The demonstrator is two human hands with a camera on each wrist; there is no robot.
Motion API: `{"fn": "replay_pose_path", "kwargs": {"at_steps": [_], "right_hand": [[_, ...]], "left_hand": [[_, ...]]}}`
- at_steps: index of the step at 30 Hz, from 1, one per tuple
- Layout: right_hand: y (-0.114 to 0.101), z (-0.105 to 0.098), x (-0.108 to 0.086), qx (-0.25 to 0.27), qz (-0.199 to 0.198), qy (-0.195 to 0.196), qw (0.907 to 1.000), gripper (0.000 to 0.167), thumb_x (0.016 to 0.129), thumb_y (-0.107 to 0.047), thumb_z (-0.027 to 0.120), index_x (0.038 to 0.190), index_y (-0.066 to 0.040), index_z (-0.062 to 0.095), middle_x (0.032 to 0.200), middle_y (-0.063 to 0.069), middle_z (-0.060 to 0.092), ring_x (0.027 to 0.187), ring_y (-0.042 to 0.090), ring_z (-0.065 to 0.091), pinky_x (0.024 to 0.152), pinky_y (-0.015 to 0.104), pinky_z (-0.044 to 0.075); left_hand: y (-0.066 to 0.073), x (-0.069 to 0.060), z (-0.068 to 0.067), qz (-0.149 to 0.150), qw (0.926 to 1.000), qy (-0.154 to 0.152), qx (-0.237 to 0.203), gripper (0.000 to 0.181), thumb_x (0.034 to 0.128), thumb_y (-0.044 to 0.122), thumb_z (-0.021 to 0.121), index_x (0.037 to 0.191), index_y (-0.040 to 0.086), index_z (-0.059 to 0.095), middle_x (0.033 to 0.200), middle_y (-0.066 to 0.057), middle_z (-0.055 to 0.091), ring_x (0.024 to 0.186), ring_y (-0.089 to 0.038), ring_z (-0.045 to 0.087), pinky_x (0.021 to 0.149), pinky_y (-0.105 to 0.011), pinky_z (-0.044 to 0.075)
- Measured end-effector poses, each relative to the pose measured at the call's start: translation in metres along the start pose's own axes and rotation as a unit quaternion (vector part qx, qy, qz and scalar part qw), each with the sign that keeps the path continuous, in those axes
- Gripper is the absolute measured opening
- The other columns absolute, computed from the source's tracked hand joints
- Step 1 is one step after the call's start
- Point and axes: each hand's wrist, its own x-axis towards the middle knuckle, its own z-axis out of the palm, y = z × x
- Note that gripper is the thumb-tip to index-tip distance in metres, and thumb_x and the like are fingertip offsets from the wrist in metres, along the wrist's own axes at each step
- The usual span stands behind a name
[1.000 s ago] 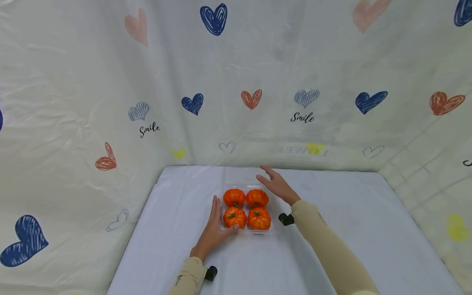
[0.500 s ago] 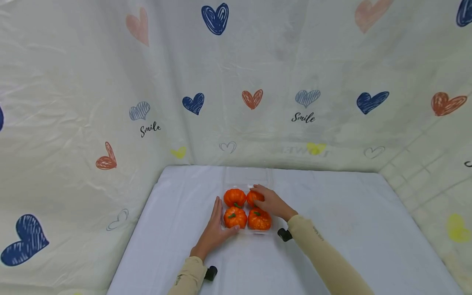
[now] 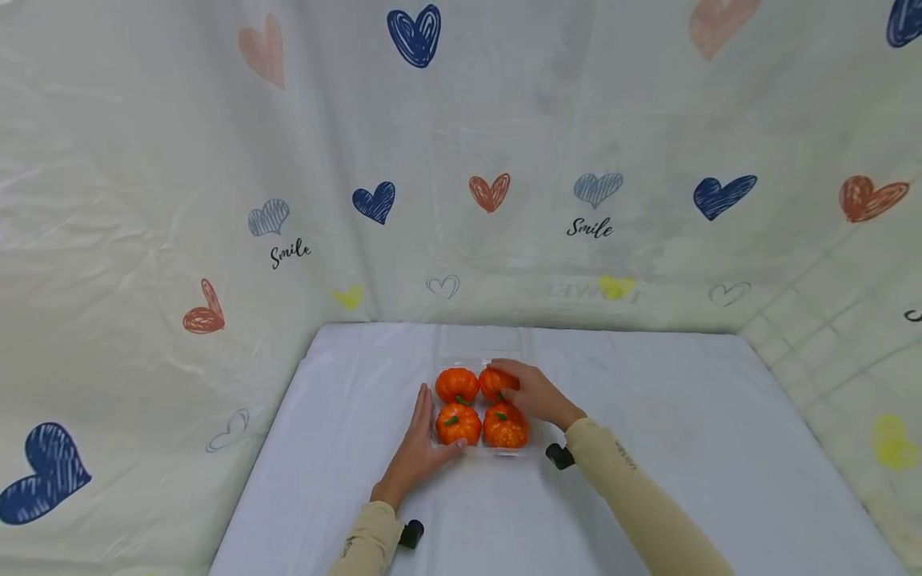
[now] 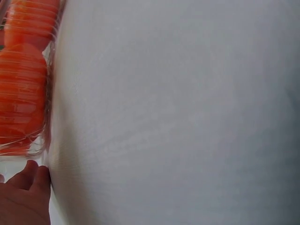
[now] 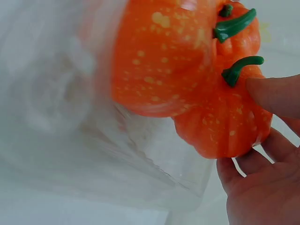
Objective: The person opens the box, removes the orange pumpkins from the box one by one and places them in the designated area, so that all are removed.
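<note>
Several small orange toy pumpkins with green stems sit in two rows inside a clear plastic clamshell box (image 3: pixel 507 453). My right hand (image 3: pixel 536 394) curls round the far right pumpkin (image 3: pixel 495 382); in the right wrist view its thumb lies by the stem and its fingers are under that pumpkin's side (image 5: pixel 225 124). My left hand (image 3: pixel 415 452) lies against the box's left side with straight fingers, its thumb at the front edge. The near right pumpkin (image 3: pixel 506 426), near left pumpkin (image 3: pixel 458 424) and far left pumpkin (image 3: pixel 457 386) are untouched.
The box's clear lid (image 3: pixel 483 342) lies open toward the back of the table. A white cloth (image 3: pixel 648 448) covers the table, and a curtain (image 3: pixel 540 120) printed with hearts hangs behind it. Each wrist carries a black camera (image 3: pixel 412 534).
My right hand has come down from above the box's far right corner and taken hold of the far right pumpkin. My left hand has stayed by the box.
</note>
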Motion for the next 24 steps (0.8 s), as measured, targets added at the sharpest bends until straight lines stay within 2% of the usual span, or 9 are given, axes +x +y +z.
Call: {"fn": "replay_pose_path", "kwargs": {"at_steps": [3, 9, 15, 24], "right_hand": [[0.0, -0.003, -0.001, 0.003, -0.005, 0.014, 0.9999, 0.052, 0.1, 0.004, 0.066, 0.151, -0.005, 0.059, 0.155, 0.018, 0.056, 0.144, 0.043, 0.05, 0.117, 0.06, 0.042], [-0.001, -0.013, -0.006, 0.024, -0.017, 0.044, 0.9986, 0.051, 0.102, -0.001, 0.069, 0.152, -0.001, 0.057, 0.153, 0.019, 0.058, 0.14, 0.042, 0.054, 0.115, 0.06, 0.045], [0.003, -0.024, -0.014, 0.035, 0.002, 0.088, 0.9955, 0.05, 0.105, -0.01, 0.069, 0.152, -0.001, 0.056, 0.147, 0.019, 0.059, 0.125, 0.036, 0.06, 0.105, 0.054, 0.054], [0.017, -0.035, -0.03, 0.046, 0.04, 0.138, 0.9886, 0.05, 0.108, -0.017, 0.067, 0.153, -0.001, 0.053, 0.146, 0.021, 0.055, 0.129, 0.039, 0.057, 0.106, 0.057, 0.053]], "left_hand": [[0.001, -0.001, 0.0, -0.001, 1.0, -0.001, 0.002, 0.122, 0.0906, 0.059, 0.079, 0.173, 0.011, 0.004, 0.18, 0.003, -0.005, 0.164, -0.029, 0.012, 0.126, -0.058, 0.022], [0.0, -0.003, 0.0, -0.003, 1.0, -0.001, 0.003, 0.123, 0.0898, 0.061, 0.078, 0.174, 0.013, 0.003, 0.18, 0.004, -0.006, 0.164, -0.027, 0.012, 0.127, -0.057, 0.022], [-0.001, -0.001, 0.0, 0.003, 1.0, 0.002, -0.001, 0.123, 0.09, 0.061, 0.079, 0.174, 0.012, 0.003, 0.18, 0.003, -0.005, 0.164, -0.028, 0.012, 0.126, -0.057, 0.022], [0.001, -0.003, -0.001, 0.0, 1.0, 0.003, -0.001, 0.122, 0.09, 0.059, 0.079, 0.174, 0.014, 0.002, 0.18, 0.002, -0.003, 0.163, -0.028, 0.014, 0.126, -0.055, 0.024]]}}
